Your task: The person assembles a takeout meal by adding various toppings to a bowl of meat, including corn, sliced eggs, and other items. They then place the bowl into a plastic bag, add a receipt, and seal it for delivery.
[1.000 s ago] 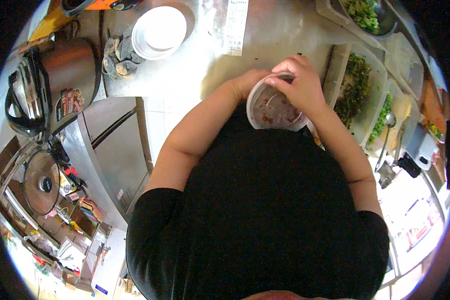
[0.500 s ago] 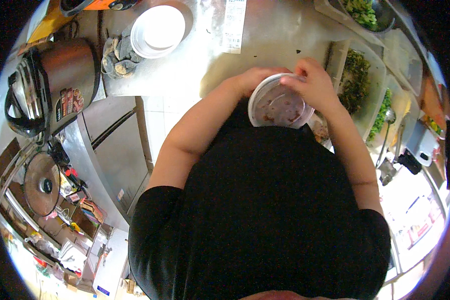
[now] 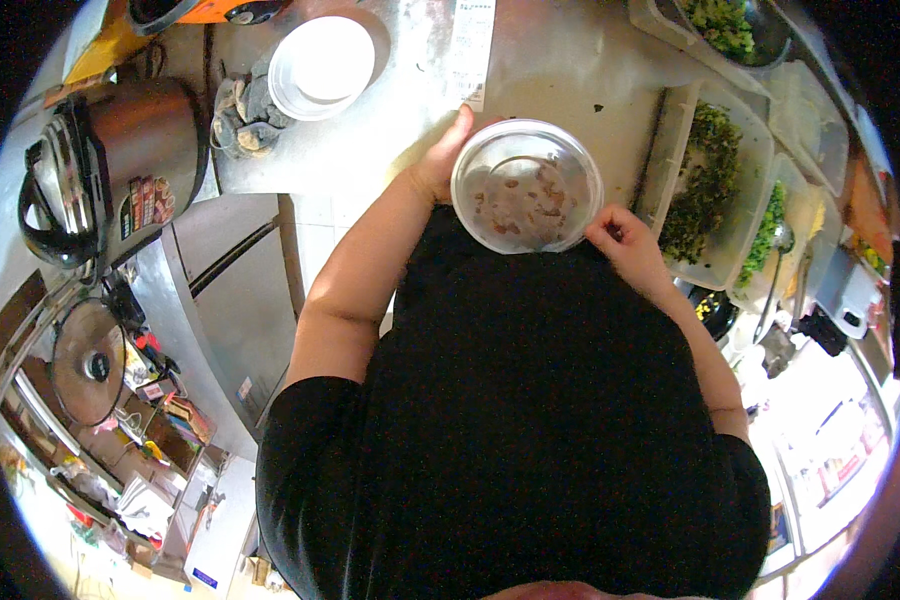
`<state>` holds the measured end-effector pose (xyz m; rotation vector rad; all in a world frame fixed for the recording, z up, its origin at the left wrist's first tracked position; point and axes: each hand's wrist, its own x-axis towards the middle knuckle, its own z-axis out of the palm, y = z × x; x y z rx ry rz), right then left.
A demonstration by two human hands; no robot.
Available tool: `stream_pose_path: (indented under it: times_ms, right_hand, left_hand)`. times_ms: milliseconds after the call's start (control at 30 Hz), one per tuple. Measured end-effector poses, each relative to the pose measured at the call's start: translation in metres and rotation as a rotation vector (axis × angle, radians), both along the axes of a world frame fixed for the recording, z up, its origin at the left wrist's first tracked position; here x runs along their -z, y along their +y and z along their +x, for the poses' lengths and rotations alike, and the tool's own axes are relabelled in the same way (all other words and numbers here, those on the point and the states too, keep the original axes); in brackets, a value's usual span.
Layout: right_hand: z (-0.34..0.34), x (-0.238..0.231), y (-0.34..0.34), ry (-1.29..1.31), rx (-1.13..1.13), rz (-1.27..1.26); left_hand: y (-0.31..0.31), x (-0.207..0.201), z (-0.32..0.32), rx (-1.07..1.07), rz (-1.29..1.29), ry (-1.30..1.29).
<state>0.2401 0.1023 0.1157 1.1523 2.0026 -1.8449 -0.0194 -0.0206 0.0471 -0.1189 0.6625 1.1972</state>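
A round plastic bowl with a clear lid is in front of my black shirt, and brown bits show through the cover. My left hand grips its left side, thumb up along the edge; the other fingers are mostly hidden behind or under the bowl. At the lower right of the rim, my right hand is curled, with thumb and fingertips pinched on the edge. Whether the lid is fully pressed down I cannot tell.
A paper slip lies on the metal counter. White bowls sit beside grey gloves at the far left. Tubs of chopped dark greens and green onion line the right. A steel appliance stands left.
The bowl has moved left and turned to show more of its top. My left hand now holds its left side, and my right hand has slid from the far rim to the lower right edge.
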Motion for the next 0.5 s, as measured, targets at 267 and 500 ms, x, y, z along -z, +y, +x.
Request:
stream_pose_path:
  times_ms: [267,500]
  right_hand:
    - [-0.043,-0.051,0.002,0.486,-0.467,0.477]
    - [-0.052,-0.083,0.008,0.565,-0.477,0.508]
  left_hand:
    - [-0.019,0.043,-0.016,0.027,-0.191,-0.099]
    - [-0.04,0.022,-0.02,-0.266,0.115,-0.108]
